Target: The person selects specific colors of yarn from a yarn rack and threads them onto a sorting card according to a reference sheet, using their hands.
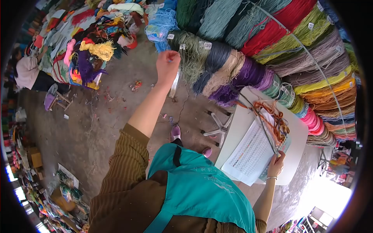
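Note:
My left hand [168, 66] is raised beside the hanging grey-green yarn [189, 48], its fingers curled together. What they pinch, if anything, is too small to make out. A small white tag [182, 46] hangs just beyond the fingertips. Over the white table, my right hand [275, 166] closes on the near end of a long, thin dark strand [265, 134]. That strand runs across a printed chart sheet [248, 153] and a loose bundle of orange and brown yarn [276, 123]. The hand rests at the sheet's right edge.
Thick hanks in many colours, such as red yarn [278, 25], hang along the right behind a thin rod [311, 58]. Under the white table [297, 116] is a wheeled base [221, 128]. At far left a person [28, 72] works by a yarn heap [91, 58]; a stool [58, 100] stands nearby.

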### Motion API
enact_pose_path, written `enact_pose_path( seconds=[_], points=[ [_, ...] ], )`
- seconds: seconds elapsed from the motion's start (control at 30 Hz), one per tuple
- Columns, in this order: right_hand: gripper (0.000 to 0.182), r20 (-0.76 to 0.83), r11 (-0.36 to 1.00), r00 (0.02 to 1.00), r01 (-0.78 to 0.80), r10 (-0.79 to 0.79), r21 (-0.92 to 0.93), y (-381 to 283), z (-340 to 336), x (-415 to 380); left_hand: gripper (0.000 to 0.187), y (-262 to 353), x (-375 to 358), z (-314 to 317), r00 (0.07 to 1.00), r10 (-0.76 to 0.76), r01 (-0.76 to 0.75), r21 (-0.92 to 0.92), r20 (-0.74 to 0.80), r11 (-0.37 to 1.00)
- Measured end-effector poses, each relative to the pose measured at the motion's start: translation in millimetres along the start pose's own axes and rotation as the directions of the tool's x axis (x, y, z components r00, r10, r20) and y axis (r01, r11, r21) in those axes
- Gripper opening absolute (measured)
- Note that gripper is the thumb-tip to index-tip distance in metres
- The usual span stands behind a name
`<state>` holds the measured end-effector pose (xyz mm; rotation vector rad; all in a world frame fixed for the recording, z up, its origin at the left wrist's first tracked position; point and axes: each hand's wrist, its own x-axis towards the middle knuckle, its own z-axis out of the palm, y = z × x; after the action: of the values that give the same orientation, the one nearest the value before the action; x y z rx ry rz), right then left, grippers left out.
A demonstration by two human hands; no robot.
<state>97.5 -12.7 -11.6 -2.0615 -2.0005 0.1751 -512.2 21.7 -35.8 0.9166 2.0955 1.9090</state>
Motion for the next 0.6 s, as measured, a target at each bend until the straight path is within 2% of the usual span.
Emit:
enact_pose_path(
  seconds=[0.03, 0.1, 0.13, 0.2, 0.23, 0.3, 0.47, 0.53, 0.6],
  points=[
    [0.029, 0.001, 1.000, 1.000, -0.007, 0.007, -0.015, -0.8, -0.4, -0.3, 0.013, -0.4, -1.1, 1.4, 1.000, 0.000, 0.000, -0.002, 0.002, 1.000],
    [0.029, 0.002, 1.000, 1.000, -0.015, 0.015, -0.028, -2.5, -1.1, -0.9, 0.011, 6.2, -4.9, 4.0, 0.996, -0.038, 0.022, -0.188, -0.081, 0.982],
    [0.029, -0.003, 1.000, 1.000, -0.013, 0.013, -0.025, -3.6, -1.1, -1.1, 0.011, 9.6, -6.8, 4.2, 0.996, -0.036, 0.020, -0.189, -0.080, 0.982],
    [0.029, -0.010, 1.000, 1.000, -0.013, 0.013, -0.021, -4.7, -0.8, -1.3, 0.007, 26.4, -11.1, 3.7, 0.972, 0.206, -0.206, 0.008, -0.114, 0.978],
    [0.029, -0.012, 1.000, 1.000, -0.011, 0.011, -0.022, -4.7, -0.7, -1.3, 0.007, 32.6, -14.2, 5.3, 0.972, 0.207, -0.207, 0.008, -0.113, 0.978],
    [0.029, -0.014, 1.000, 1.000, -0.010, 0.009, -0.023, -5.7, -1.0, -1.3, 0.006, 41.6, -19.7, 10.7, 0.967, 0.254, -0.254, 0.037, -0.017, 0.967],
    [0.029, -0.020, 1.000, 1.000, 0.010, -0.010, -0.006, -3.1, -0.4, -1.8, 0.011, 40.7, -14.5, 22.9, 0.966, 0.256, -0.249, 0.108, -0.048, 0.962],
    [0.028, -0.018, 1.000, 1.000, 0.003, -0.003, -0.001, -5.5, -1.6, -2.3, 0.012, 43.3, -11.1, 24.4, 0.960, 0.276, -0.257, 0.234, -0.053, 0.938],
    [0.028, -0.018, 1.000, 1.000, -0.005, 0.005, 0.004, -6.8, -1.8, -2.2, 0.012, 45.8, -9.5, 26.5, 0.958, 0.281, -0.258, 0.268, -0.049, 0.928]
  ],
)
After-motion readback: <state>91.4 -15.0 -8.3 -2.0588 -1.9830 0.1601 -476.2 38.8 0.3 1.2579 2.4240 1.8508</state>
